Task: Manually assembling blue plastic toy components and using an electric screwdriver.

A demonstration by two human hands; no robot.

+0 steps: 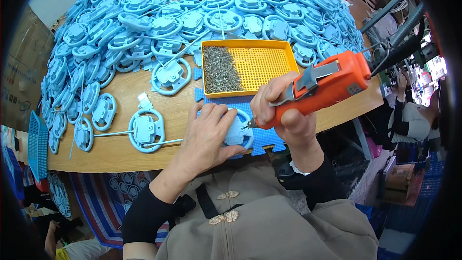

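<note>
A brownish jacket (250,221) fronts the table (113,149). The right hand (294,127) grips an orange screwdriver (322,86), label (354,88) illegible; the left hand (204,132) holds a blue wheel (236,135) between fingers and thumb

Heaped blue plastic parts (192,21), a screw tray (274,70) and a power screwdriver (332,84) mark a workshop.

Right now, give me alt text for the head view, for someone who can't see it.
A right hand grips an orange power screwdriver aimed at a light-blue wheel-shaped plastic piece that the left hand steadies on a blue foam mat. Beyond are a yellow tray of screws and a heap of similar pieces.
</note>
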